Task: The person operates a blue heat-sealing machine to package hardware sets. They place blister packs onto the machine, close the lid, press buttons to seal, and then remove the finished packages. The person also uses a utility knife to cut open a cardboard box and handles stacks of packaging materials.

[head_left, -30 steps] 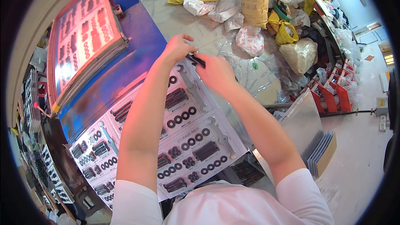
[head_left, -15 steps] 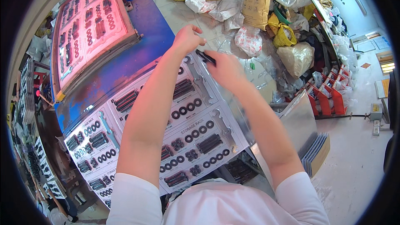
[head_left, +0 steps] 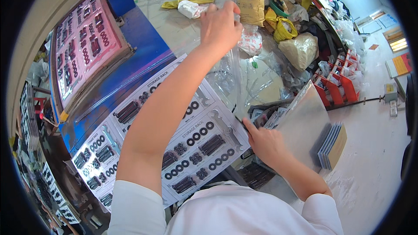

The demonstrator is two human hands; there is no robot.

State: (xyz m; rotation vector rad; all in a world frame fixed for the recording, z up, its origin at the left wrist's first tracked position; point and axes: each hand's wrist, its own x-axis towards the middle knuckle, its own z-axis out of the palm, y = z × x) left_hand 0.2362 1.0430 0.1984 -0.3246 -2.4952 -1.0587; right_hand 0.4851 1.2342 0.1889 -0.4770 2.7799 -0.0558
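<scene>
My left hand (head_left: 220,28) is raised past the far edge of the printed sheet (head_left: 176,132), its fingers closed on a strip of clear plastic film (head_left: 236,74) that trails down toward the sheet's right edge. At that edge, my right hand (head_left: 267,145) grips a slim dark cutter knife (head_left: 241,122), whose tip lies by the sheet's border. On the sheet, an open-ended wrench (head_left: 230,132), black washers (head_left: 200,133), bundled bolts (head_left: 212,145) and small nuts sit in printed panels under clear film. My left forearm hides part of the sheet.
A framed panel of similar parts under pinkish light (head_left: 87,45) stands on the blue table (head_left: 146,35) at left. Sacks and bags (head_left: 250,0) pile up beyond. At right are a metal sheet (head_left: 305,122), stacked boards (head_left: 332,146) and red bins (head_left: 344,91).
My left hand has moved up and away, drawing out the film strip. My right hand has come down along the sheet's right edge with the cutter knife. The view has shifted slightly.
</scene>
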